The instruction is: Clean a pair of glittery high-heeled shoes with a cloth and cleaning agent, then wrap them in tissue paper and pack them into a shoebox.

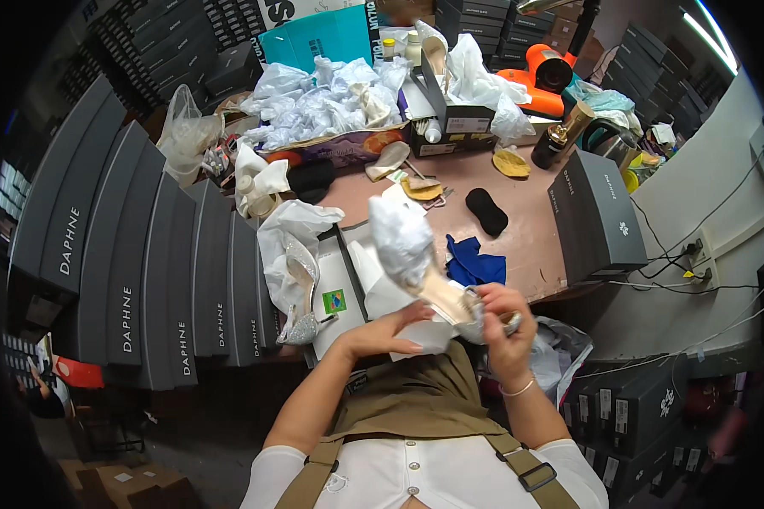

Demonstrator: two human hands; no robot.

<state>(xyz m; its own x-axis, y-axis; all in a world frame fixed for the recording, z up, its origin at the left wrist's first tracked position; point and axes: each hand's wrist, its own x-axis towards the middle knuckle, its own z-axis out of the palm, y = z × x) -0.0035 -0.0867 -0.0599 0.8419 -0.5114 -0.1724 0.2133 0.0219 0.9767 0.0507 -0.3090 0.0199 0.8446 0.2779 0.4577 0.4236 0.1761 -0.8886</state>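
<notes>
In front of my body, a high-heeled shoe [446, 299] is held at a slant, its toe end covered in crumpled white tissue [401, 242]. My right hand [508, 327] grips it at the heel and ankle strap. My left hand [390, 333] is beside the shoe, thumb and fingers apart, close to white paper [373, 276]; any contact there is unclear. Below lies an opened shoe box [331, 263] with a white inside and a small green sticker. A glittery silver high heel [302, 284] rests at the box's left side, partly wrapped in white tissue.
Dark grey shoe boxes [157, 271] stand in a row at left; another box [598, 216] stands at right. A blue cloth [477, 261] and black pad [486, 212] lie on the pink tabletop [530, 246]. Behind are a tissue-filled carton [339, 146] and an orange tool [545, 72].
</notes>
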